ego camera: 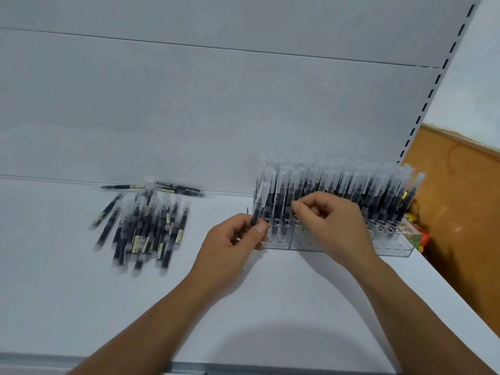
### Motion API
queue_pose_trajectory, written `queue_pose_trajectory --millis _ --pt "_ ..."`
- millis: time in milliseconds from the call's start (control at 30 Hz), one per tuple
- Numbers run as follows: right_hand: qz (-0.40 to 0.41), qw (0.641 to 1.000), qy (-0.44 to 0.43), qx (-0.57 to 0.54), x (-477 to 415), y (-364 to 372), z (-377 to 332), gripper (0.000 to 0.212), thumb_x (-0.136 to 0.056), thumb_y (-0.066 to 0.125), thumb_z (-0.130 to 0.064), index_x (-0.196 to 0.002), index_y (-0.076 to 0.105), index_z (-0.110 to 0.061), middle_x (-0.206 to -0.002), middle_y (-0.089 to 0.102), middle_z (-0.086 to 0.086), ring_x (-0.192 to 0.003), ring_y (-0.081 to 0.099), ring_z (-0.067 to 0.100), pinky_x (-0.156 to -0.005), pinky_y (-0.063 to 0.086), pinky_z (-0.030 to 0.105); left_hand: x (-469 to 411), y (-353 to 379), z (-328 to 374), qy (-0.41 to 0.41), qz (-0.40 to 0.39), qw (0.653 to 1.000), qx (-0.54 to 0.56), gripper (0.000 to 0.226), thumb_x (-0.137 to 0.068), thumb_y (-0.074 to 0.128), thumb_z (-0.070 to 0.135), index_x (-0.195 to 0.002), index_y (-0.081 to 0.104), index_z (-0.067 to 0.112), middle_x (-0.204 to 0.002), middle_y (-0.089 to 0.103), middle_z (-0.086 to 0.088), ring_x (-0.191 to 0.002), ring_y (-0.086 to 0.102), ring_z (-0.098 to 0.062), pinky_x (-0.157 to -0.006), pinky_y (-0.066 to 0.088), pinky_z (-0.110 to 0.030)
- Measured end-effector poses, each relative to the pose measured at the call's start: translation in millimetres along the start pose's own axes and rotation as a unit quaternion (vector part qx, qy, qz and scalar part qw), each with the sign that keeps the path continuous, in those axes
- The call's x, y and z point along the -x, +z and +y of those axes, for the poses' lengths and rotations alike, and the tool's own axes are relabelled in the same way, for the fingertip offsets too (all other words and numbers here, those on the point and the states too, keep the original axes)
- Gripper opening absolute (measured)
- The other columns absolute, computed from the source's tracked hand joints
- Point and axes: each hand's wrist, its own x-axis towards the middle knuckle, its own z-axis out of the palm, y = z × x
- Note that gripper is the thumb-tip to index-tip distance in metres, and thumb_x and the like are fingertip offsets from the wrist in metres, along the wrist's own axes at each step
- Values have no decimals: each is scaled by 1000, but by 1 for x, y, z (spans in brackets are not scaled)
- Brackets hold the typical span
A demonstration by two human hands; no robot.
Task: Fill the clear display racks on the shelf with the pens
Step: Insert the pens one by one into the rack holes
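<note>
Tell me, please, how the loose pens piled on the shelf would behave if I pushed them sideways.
Probably they would roll and scatter: the loose pens look round and slim and lie crisscrossed on the smooth shelf. Likely stiff and light: the left hand holds one pen upright by its lower end.

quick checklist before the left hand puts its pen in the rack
1. Grip: left hand pinches the pen low on its dark barrel: ok.
2. Orientation: clear cap up, like the racked pens: ok.
3. Free slot at the left end of the clear rack: cannot tell, pens and hands hide the slots.
4. Path clear: right hand has its fingertips pinched on the front-row racked pens just beside the held pen: not ok.
5. Rack seated flat on the shelf: ok.
6. Supply: loose pens lie piled to the left: ok.
</note>
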Motion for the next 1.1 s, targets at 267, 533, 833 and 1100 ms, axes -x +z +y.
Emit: queue_pose_trajectory --millis 267,533,833,1100 --pt "-133 980 -2 -149 6 18 -26 10 -84 73 -28 -92 72 -21 -55 48 -3 -56 44 12 -58 41 28 3 1 6 4 -6 1000 -26 22 -79 60 52 -83 70 32 -76 69 4 -74 63 -15 -71 49 -39" --pt "-83 977 14 -198 -1 6 -29 18 -85 72 -25 -74 70 -11 -56 46 0 -52 39 10 -49 37 16 8 1 15 76 25 979 -190 21 -81 59 53 -89 68 36 -89 67 19 -88 60 -2 -78 42 -15" --pt "97 989 0 -112 -30 -33 -14 19 -89 70 -32 -73 65 -22 -48 41 -16 -44 34 2 -45 32 10 3 -4 6 75 93 935 -333 42 -86 58 57 -121 57 34 -126 50 24 -126 36 3 -105 27 -24" --pt "68 997 -3 -44 -34 -25 -1 22 -87 71 -35 -70 64 -22 -51 43 -15 -45 36 2 -46 33 9 4 -3 2 49 62 936 -343 50 -88 57 53 -135 51 36 -139 44 25 -128 28 11 -108 22 -21"
